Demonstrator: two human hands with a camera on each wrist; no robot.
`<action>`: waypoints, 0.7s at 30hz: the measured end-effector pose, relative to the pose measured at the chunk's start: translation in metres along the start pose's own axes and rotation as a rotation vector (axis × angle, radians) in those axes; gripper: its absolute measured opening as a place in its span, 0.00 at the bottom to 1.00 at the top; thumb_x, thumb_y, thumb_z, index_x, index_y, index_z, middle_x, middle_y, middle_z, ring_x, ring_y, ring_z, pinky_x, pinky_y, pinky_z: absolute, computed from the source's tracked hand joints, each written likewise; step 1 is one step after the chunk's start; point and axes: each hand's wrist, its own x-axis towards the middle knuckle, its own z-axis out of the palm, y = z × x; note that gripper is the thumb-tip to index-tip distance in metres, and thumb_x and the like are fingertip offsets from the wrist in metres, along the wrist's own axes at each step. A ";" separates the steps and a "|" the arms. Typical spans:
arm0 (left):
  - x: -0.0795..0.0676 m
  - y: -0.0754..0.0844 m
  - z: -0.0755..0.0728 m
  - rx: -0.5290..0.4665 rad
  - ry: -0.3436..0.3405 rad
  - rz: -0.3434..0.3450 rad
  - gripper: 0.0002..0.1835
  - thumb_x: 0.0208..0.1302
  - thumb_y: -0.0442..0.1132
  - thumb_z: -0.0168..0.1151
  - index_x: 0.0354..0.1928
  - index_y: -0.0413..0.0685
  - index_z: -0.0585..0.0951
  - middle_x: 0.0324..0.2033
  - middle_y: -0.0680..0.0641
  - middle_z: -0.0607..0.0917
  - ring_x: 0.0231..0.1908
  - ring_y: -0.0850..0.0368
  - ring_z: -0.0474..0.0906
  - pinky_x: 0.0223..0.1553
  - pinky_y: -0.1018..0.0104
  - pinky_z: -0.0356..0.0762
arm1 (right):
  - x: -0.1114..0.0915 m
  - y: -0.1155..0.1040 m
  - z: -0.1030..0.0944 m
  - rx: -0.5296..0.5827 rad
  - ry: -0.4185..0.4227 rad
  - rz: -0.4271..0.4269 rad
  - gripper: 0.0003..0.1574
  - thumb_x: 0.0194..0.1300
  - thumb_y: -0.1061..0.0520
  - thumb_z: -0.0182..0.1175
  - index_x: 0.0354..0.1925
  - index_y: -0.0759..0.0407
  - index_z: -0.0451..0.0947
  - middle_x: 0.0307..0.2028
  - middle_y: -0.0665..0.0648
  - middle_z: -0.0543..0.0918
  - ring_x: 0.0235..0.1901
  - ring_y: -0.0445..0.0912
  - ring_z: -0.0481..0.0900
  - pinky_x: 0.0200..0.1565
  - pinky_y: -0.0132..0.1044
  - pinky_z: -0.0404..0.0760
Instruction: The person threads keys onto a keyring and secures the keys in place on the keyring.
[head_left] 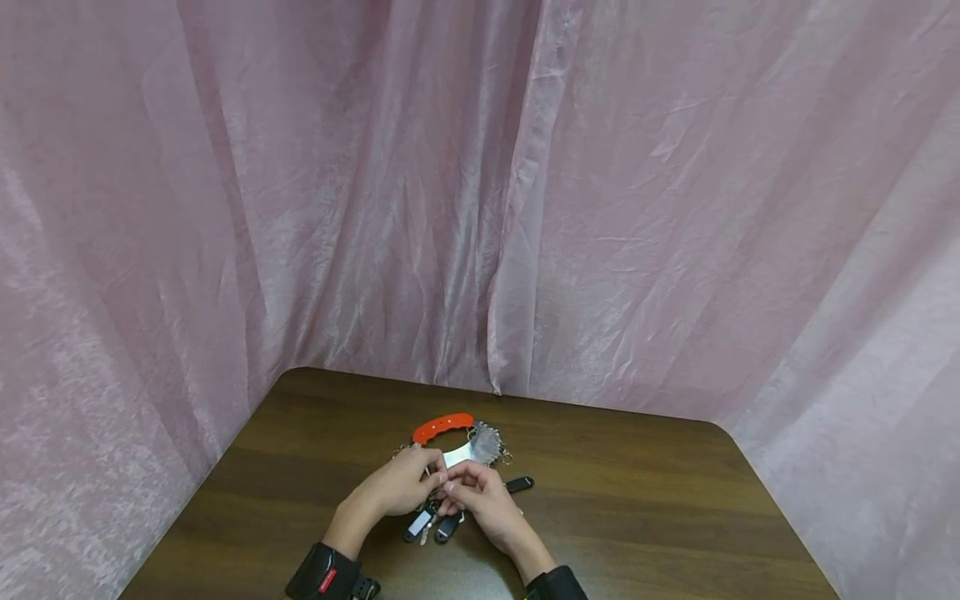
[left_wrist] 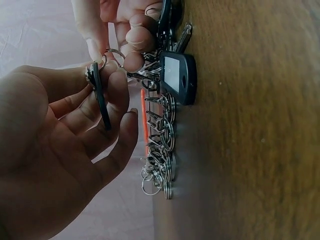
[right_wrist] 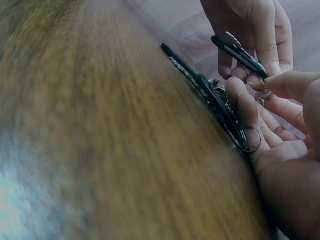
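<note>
Over the table, my left hand (head_left: 405, 482) and right hand (head_left: 483, 504) meet fingertip to fingertip. Between the left thumb and fingers is a black key tag (left_wrist: 101, 105), with a key (right_wrist: 240, 46) alongside it. Thumb and fingers of the right hand pinch at a small metal split ring (left_wrist: 116, 52) by the tag's end. Just beyond the hands lies a metal key holder with an orange handle (head_left: 442, 427) and several small rings (left_wrist: 162, 135) along its edge. Whether the pinched ring is linked to the holder is hidden by fingers.
Several more black key tags lie by the hands: one with a white label (head_left: 420, 523), one beside it (head_left: 448, 528), another right of the right hand (head_left: 519, 484). They rest on a brown wooden table (head_left: 637, 500). Pink curtains (head_left: 375, 208) hang behind its far edge.
</note>
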 end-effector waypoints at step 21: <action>0.000 -0.002 0.000 -0.015 0.028 0.011 0.06 0.79 0.38 0.61 0.39 0.54 0.81 0.29 0.56 0.79 0.26 0.62 0.72 0.30 0.64 0.71 | 0.001 -0.001 0.000 0.003 0.016 0.008 0.21 0.81 0.58 0.57 0.59 0.76 0.75 0.45 0.81 0.82 0.32 0.46 0.88 0.39 0.35 0.86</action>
